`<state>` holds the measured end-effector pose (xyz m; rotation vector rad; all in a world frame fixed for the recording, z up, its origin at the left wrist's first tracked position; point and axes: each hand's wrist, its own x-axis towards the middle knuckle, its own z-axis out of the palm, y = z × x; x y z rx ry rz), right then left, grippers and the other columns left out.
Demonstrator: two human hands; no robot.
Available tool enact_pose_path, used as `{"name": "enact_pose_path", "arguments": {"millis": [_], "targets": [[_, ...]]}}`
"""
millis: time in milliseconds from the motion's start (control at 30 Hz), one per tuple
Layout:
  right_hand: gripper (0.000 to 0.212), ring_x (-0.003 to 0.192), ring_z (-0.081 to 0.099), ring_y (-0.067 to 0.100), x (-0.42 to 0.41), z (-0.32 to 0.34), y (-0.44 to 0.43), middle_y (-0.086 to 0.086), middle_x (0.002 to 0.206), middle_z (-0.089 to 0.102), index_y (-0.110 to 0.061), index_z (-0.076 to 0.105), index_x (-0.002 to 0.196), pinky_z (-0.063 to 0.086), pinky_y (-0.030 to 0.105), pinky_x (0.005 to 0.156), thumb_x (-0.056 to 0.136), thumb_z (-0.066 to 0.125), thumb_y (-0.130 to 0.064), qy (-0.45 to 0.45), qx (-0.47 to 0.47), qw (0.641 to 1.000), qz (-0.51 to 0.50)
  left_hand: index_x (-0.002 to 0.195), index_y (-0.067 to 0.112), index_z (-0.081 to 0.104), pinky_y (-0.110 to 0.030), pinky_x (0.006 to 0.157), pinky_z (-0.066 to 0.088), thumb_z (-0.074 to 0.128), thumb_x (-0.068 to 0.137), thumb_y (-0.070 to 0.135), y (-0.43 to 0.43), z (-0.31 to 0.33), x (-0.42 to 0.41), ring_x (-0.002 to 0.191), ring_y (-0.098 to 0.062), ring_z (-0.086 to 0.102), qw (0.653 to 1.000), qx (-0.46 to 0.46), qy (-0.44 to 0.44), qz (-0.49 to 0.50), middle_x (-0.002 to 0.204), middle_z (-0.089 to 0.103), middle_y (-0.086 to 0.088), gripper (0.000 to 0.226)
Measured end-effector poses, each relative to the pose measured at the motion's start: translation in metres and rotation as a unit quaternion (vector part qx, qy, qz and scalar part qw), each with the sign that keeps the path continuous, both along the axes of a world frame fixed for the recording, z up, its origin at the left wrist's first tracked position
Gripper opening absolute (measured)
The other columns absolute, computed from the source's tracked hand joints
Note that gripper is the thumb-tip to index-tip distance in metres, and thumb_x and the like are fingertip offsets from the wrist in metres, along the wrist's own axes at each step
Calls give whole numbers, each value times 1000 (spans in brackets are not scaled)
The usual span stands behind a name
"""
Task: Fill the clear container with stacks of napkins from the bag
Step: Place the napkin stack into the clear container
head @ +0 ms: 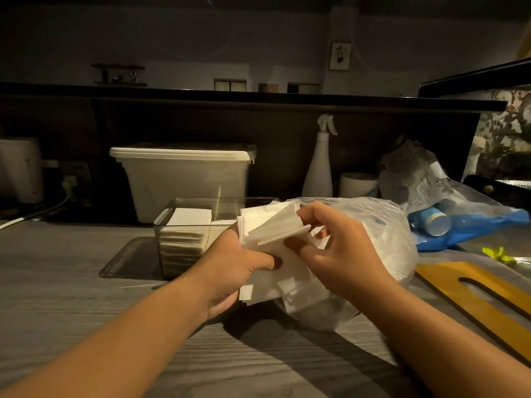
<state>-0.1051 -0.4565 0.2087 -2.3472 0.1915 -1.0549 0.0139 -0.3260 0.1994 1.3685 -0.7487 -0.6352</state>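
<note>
A clear rectangular container (172, 219) stands on the grey table, with a tall stack of white napkins (186, 234) in its left half. In front of its right half, my left hand (230, 268) grips a loose, uneven bundle of white napkins (275, 271) from the left. My right hand (336, 254) pinches the top napkins of that bundle from the right. Right behind the bundle lies the crumpled clear plastic bag (382, 234), with more white napkins showing through it.
A clear flat lid (126, 259) lies under and left of the container. Behind stand a large lidded white bin (184, 179), a white spray bottle (319, 168) and a paper roll (357, 183). A blue bag with cups (459, 225) and a yellow wooden board (474, 294) lie at the right.
</note>
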Motion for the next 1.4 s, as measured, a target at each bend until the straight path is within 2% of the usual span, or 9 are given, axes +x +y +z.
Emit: {"name": "enact_pose_path", "arguments": {"millis": [267, 400, 500, 633, 733, 867, 1067, 1267, 1400], "targets": [[38, 105, 51, -3, 0, 1, 1, -23, 109, 58, -37, 57, 109, 40, 4, 85, 82, 79, -22, -49, -37, 998, -9, 123, 5, 58, -43, 78, 58, 69, 82, -6, 2, 3, 3, 104, -32, 67, 1000, 13, 28, 2, 111, 69, -19, 44], [64, 108, 49, -8, 3, 0, -1, -25, 118, 53, -40, 45, 132, 43, 4, 82, 80, 81, -33, -20, 10, 1000, -19, 116, 12, 58, -25, 61, 56, 69, 82, -6, 3, 5, 0, 92, -21, 67, 1000, 23, -13, 10, 101, 70, -10, 40], [72, 112, 47, -4, 5, 0, -2, -26, 120, 48, -46, 39, 136, 42, 11, 87, 78, 81, -39, 15, 22, 999, -20, 115, 15, 61, -22, 61, 57, 70, 83, -5, 3, 4, -2, 90, -18, 69, 999, 31, -38, 0, 100, 71, -8, 38], [61, 111, 44, -6, 5, -1, 0, -26, 118, 50, -51, 43, 122, 41, 5, 81, 77, 83, -38, 21, 23, 999, -7, 105, 29, 58, -22, 72, 56, 67, 85, -8, 1, 4, -4, 96, -13, 64, 997, 29, -78, 3, 102, 68, 0, 43], [35, 110, 43, -2, 4, 0, -2, -24, 108, 53, -40, 59, 101, 35, 0, 82, 79, 82, -27, -11, -14, 1000, -9, 113, 27, 61, -23, 80, 55, 66, 83, -11, 1, 5, -4, 99, -12, 65, 996, 24, -82, 2, 104, 70, 2, 49], [24, 108, 48, 2, 3, 1, -2, -21, 103, 60, -36, 64, 88, 36, 6, 82, 81, 80, -19, -21, -38, 999, -7, 115, 18, 67, -17, 69, 57, 65, 83, -13, 3, 7, -3, 89, -8, 71, 999, 8, -45, -5, 101, 76, -1, 45], [16, 90, 66, 4, 2, 3, -6, -11, 94, 69, -27, 66, 96, 58, 22, 71, 87, 74, -17, -71, 137, 988, 20, 119, 6, 62, -44, 77, 60, 71, 77, -5, 8, 7, 1, 96, -30, 72, 998, 20, 36, -38, 104, 74, -16, 45], [15, 88, 69, 9, 2, 6, -11, -3, 97, 70, -19, 65, 103, 57, 19, 66, 90, 70, -15, -114, 269, 956, 5, 120, 11, 63, -47, 88, 58, 72, 74, -12, 6, 8, -3, 100, -28, 72, 998, 23, 35, -42, 105, 75, -12, 53], [18, 94, 68, 15, -2, 14, -18, -2, 99, 71, -20, 64, 106, 57, 26, 68, 92, 64, -9, -164, 357, 920, 0, 119, 13, 64, -43, 80, 60, 69, 78, -15, 6, 10, -1, 97, -26, 72, 999, 18, 35, -12, 102, 76, -9, 50]]}}
